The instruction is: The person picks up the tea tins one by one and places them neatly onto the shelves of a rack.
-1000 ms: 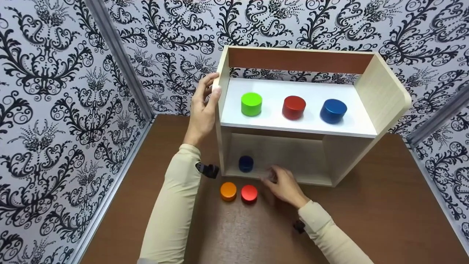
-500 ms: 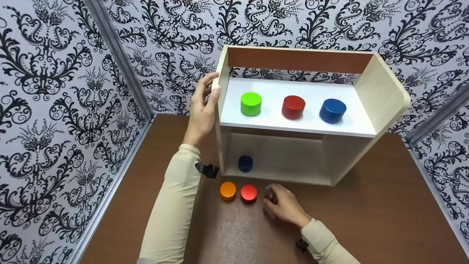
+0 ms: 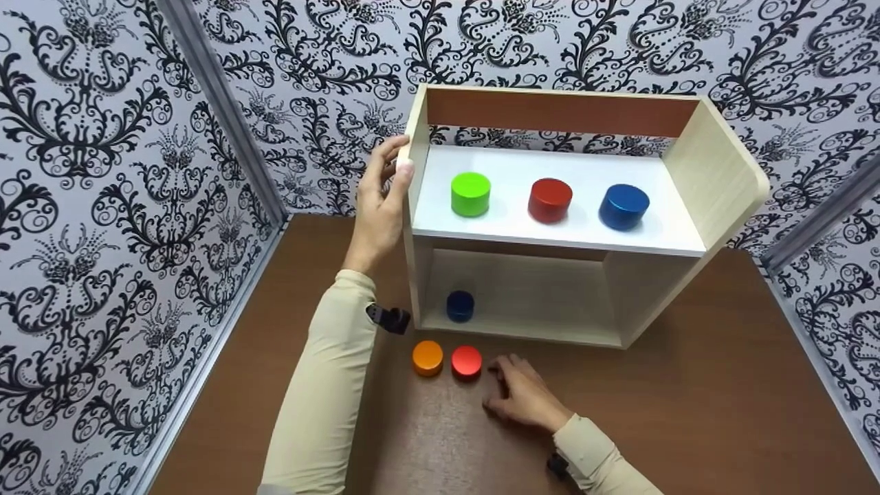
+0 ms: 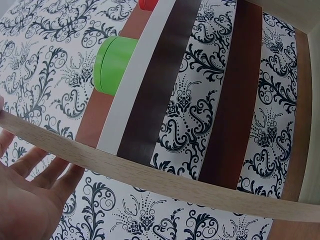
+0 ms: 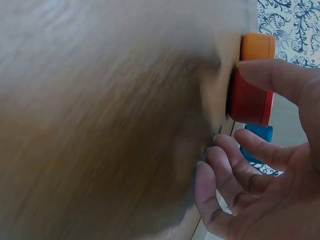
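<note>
My left hand (image 3: 379, 216) grips the left side panel (image 4: 165, 180) of a small wooden shelf unit (image 3: 715, 172), thumb and fingers on either side of its edge. My right hand (image 3: 526, 395) rests low over the table, thumb and fingers apart, with nothing between them. Just left of its fingers stands a red round container (image 3: 467, 362) with a lid-like seam. Beside that one is an orange round container (image 3: 427, 358). In the right wrist view, the thumb overlaps the red container (image 5: 250, 100); I cannot tell whether they touch.
Green (image 3: 471, 194), dark red (image 3: 550, 201) and blue (image 3: 624, 207) round containers stand on the white upper shelf (image 3: 509, 158). A dark blue one (image 3: 460, 306) sits at the lower compartment's left. Patterned walls (image 3: 330, 103) enclose the brown table (image 3: 722, 412).
My right hand has withdrawn from the lower compartment's front edge toward me, then moved slightly left toward the red container with its fingers spreading. The left hand has stayed put.
</note>
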Available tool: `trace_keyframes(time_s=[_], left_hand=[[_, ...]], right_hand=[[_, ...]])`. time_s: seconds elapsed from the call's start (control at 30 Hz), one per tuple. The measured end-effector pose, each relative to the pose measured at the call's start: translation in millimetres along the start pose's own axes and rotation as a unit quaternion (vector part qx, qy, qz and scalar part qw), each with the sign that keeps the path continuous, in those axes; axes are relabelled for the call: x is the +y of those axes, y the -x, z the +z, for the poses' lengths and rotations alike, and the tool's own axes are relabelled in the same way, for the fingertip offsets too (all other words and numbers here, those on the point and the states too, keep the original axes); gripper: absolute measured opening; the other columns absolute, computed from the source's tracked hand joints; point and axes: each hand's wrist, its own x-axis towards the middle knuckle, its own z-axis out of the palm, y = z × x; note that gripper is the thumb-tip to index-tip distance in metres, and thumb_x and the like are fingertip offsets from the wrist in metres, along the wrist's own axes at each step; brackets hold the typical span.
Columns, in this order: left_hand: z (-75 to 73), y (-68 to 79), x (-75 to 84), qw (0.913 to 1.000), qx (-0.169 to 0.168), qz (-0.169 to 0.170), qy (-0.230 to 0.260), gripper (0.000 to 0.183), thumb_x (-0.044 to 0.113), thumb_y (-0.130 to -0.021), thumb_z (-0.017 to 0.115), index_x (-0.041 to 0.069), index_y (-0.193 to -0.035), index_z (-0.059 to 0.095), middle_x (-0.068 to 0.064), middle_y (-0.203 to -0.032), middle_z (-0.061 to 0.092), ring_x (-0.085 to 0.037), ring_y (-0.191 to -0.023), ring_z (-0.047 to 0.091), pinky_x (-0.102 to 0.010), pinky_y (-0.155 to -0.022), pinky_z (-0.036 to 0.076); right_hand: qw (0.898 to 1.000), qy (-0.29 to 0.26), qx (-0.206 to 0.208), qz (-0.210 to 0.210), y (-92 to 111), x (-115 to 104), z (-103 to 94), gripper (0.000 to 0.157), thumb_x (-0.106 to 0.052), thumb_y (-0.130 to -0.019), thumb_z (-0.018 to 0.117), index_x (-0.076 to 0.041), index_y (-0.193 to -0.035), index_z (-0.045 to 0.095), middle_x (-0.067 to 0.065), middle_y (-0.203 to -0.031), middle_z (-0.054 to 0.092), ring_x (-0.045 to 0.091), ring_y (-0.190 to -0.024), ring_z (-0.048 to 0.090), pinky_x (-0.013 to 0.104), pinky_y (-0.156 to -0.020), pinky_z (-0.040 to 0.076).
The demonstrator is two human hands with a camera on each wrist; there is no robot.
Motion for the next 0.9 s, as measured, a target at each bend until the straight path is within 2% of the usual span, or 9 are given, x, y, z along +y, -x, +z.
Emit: trace_keyframes(time_s=[0.17, 0.3, 0.4, 0.53, 0.73, 0.9], left_hand=[[0.0, -0.3, 0.1, 1.0000, -0.002, -0.003, -0.001, 0.040, 0.018, -0.104, 0.050, 0.003, -0.142, 0.049, -0.023, -0.136, 0.056, -0.043, -0.117, 0.056, -0.056, -0.095, 0.050], [-0.4, -0.2, 0.4, 1.0000, -0.003, -0.003, -0.002, 0.040, 0.018, -0.105, 0.050, 0.003, -0.142, 0.049, -0.023, -0.136, 0.056, -0.043, -0.116, 0.055, -0.056, -0.095, 0.050], [-0.7, 0.0, 0.6, 1.0000, -0.003, -0.002, -0.004, 0.040, 0.018, -0.105, 0.050, 0.003, -0.142, 0.049, -0.024, -0.136, 0.056, -0.043, -0.116, 0.055, -0.055, -0.096, 0.049], [-0.7, 0.3, 0.4, 1.0000, -0.001, -0.001, -0.005, 0.040, 0.018, -0.105, 0.050, 0.004, -0.142, 0.049, -0.023, -0.135, 0.057, -0.043, -0.116, 0.056, -0.054, -0.096, 0.049], [0.1, -0.2, -0.2, 0.9999, -0.001, 0.001, 0.014, 0.039, 0.016, -0.105, 0.050, 0.002, -0.141, 0.049, -0.025, -0.135, 0.056, -0.045, -0.116, 0.055, -0.058, -0.097, 0.048], [0.1, -0.3, 0.4, 0.9999, 0.000, 0.002, 0.011, 0.039, 0.015, -0.105, 0.050, 0.002, -0.141, 0.049, -0.026, -0.136, 0.055, -0.045, -0.117, 0.055, -0.052, -0.097, 0.049]], right_hand=[[1.000, 0.001, -0.003, 0.023, -4.1, -1.3, 4.0, 0.063, -0.029, -0.075, 0.089, -0.005, -0.125, 0.059, 0.018, -0.115, 0.057, 0.048, -0.115, 0.052, 0.070, -0.095, 0.043], [0.998, -0.013, -0.011, 0.059, -7.8, -4.8, 6.7, 0.074, -0.035, -0.074, 0.090, -0.003, -0.132, 0.057, 0.036, -0.138, 0.047, 0.062, -0.133, 0.035, 0.080, -0.103, 0.027], [0.997, -0.017, -0.017, 0.077, -11.6, -7.7, 9.0, 0.084, -0.038, -0.075, 0.090, 0.002, -0.139, 0.052, 0.040, -0.147, 0.037, 0.062, -0.139, 0.027, 0.080, -0.107, 0.020], [0.996, -0.013, -0.019, 0.083, -17.5, -11.5, 11.5, 0.094, -0.039, -0.075, 0.090, 0.007, -0.144, 0.046, 0.041, -0.150, 0.033, 0.060, -0.140, 0.026, 0.077, -0.110, 0.020], [0.997, 0.018, -0.003, 0.069, -28.2, -14.0, 16.1, 0.088, -0.040, -0.072, 0.091, -0.001, -0.139, 0.051, 0.037, -0.143, 0.042, 0.060, -0.134, 0.035, 0.080, -0.105, 0.026], [0.997, 0.022, -0.001, 0.073, -34.9, -16.5, 18.4, 0.089, -0.041, -0.071, 0.092, -0.001, -0.139, 0.050, 0.039, -0.143, 0.041, 0.061, -0.134, 0.035, 0.079, -0.106, 0.025]])
